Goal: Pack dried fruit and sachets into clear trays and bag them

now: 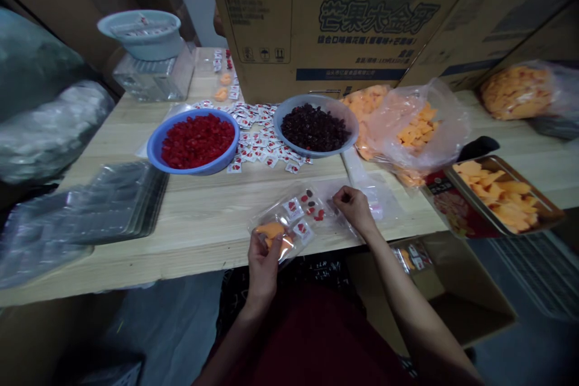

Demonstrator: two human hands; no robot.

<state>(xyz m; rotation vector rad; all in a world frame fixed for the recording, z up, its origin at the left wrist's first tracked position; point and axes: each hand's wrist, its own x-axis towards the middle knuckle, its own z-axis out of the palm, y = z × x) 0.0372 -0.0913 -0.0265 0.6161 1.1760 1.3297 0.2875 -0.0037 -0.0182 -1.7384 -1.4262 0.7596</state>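
Observation:
My left hand (265,262) is closed on the near end of a clear plastic tray (294,244), thumb on top. Orange pieces (271,230) fill the tray's near end, with two white sachets (293,208) beyond them. Small red and dark pieces (312,204) lie at its far end. Just right of the tray, my right hand (355,210) is pinched closed at the edge of a clear plastic bag (346,223). Its fingertips partly hide what they grip.
Behind are a blue bowl of red pieces (156,139), a bowl of dark pieces (353,132) and scattered sachets (257,142). Stacked empty trays (131,199) lie left. Orange pieces fill a bag (446,126) and a tin (549,214) at right. An open carton (470,295) stands below the table edge.

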